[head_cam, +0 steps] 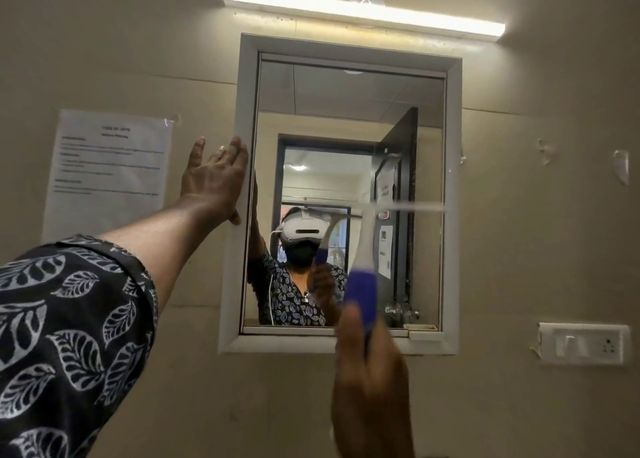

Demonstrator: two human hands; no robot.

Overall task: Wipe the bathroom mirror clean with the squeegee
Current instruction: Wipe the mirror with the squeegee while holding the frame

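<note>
— Leaf-printed sleeve (65,336) fills the near corner, lower left of the mirror (349,145); that's the left arm, reaching up and across. What's the left hand (216,180) doing?

— Flat and spread, fingers released, nothing in it. It rests against the white frame (239,249) on the mirror's left edge, about halfway up.

— And the right hand (370,371)?

— Just below the mirror's bottom edge, clenched round the blue handle of the squeegee (363,284). It's blurred, so finger detail is lost.

— Where does the squeegee sit?

— Handle rises from the fist across the mirror's lower right part, turning white higher up. The pale blade runs level across the glass on the right half, a little below mid-height, its far end near the right frame. I cannot tell whether the blade touches the glass.

— Anything else on the wall?

— A lit tube light (363,10) directly above the mirror. A printed sheet of paper (110,173) taped well left of it. A switch plate (585,343) right of the lower corner.

— And in the glass?

— The person's reflection wearing a white headset (304,229), with a dark open door (398,197) behind.
</note>
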